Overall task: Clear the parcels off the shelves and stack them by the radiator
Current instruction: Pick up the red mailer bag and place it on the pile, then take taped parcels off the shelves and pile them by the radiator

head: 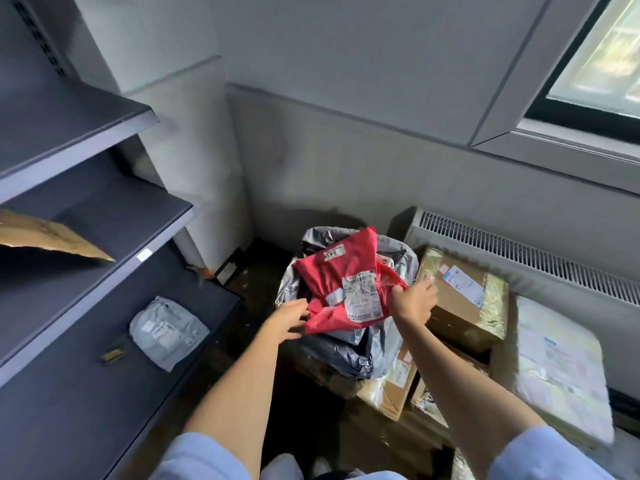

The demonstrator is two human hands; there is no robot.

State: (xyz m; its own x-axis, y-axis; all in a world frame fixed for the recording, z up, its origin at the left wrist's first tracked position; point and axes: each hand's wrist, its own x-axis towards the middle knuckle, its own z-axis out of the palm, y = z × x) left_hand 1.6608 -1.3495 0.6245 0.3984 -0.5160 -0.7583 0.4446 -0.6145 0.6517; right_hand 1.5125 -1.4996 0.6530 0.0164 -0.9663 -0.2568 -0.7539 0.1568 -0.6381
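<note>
A red mailer bag (341, 271) with white labels lies on top of grey plastic parcels (349, 351) in the pile by the radiator (519, 251). My left hand (289, 320) grips its lower left edge. My right hand (414, 301) pinches its right corner. A grey-white soft parcel (169, 332) lies on the lowest dark shelf (69, 393). A brown cardboard piece (48, 237) rests on the middle shelf (114, 237).
A taped brown box (464, 299) sits right of the red bag, on other boxes (398, 386). A large white padded parcel (561, 368) lies at the far right. The top shelf (69, 133) holds nothing. A window (599, 57) is above the radiator.
</note>
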